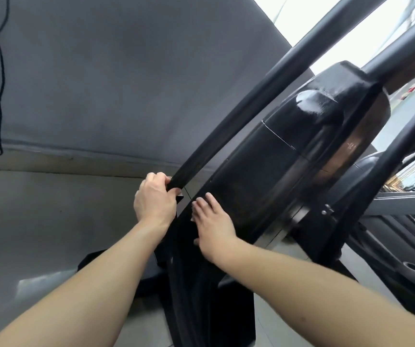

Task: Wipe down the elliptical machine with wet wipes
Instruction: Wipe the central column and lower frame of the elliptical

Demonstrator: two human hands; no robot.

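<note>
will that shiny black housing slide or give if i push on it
Probably stiff: the housing looks like hard moulded panels, and the right hand lies flat on it without denting. Its glossy, smeared top suggests a slippery surface.

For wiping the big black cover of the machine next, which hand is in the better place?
Likely the right hand: its straight fingers lie flat on the black cover, so it only needs to slide along it. The left hand is curled round the slanted bar beside the cover.

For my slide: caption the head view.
Left hand grips the elliptical's black bar while right hand rests flat on its housing.
</note>
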